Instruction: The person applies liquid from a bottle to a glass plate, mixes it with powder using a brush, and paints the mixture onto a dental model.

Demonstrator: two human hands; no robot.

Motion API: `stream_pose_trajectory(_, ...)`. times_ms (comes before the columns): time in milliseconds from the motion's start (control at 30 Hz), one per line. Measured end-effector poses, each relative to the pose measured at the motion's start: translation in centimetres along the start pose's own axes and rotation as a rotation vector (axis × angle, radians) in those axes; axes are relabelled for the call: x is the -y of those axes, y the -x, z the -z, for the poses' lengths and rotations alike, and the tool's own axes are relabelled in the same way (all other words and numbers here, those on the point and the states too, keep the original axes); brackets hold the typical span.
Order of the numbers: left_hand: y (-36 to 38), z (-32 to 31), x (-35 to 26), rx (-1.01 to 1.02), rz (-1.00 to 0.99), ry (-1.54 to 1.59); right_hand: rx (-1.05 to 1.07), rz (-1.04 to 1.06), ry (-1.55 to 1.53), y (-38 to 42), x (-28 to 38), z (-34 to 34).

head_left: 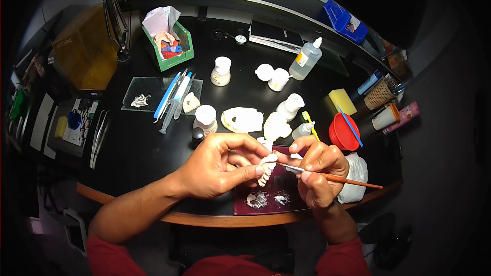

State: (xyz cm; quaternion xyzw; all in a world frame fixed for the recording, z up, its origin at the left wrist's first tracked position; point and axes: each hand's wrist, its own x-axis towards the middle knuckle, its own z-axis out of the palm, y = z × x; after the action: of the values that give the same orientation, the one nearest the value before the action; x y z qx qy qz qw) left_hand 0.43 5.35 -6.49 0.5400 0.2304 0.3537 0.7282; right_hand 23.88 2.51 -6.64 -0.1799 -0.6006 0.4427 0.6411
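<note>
My left hand (221, 166) pinches a small white dental piece (267, 169) with tooth shapes between thumb and fingers. My right hand (321, 167) grips a thin brush (342, 179) with a reddish-brown handle and metal ferrule; its tip points left, at the dental piece. Whether the tip touches is too small to tell. Both hands are above a dark red plate (266, 208). On the plate lie two patches of whitish paste, the left patch (257, 200) and the right patch (282, 199). Just beyond the hands is a cream dental model (242, 119).
White jars (221, 71) and a clear bottle (307, 60) stand farther back. A green bin (175, 57) is at back left, near a glass slab (134, 87) with tools. A red bowl (343, 132), yellow sponge (342, 101) and white bag (354, 179) are on the right.
</note>
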Motion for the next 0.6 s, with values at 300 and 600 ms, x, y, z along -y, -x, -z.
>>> stream_pose_trajectory(300, -0.02, 0.05, 0.07, -0.002, -0.006, -0.026, -0.022, -0.062, -0.042, 0.07, -0.05, 0.30)
stream_pose_trajectory(600, 0.05, -0.06, 0.22, -0.008, 0.000, 0.028, -0.093, -0.172, -0.127, -0.37, -0.01, 0.40)
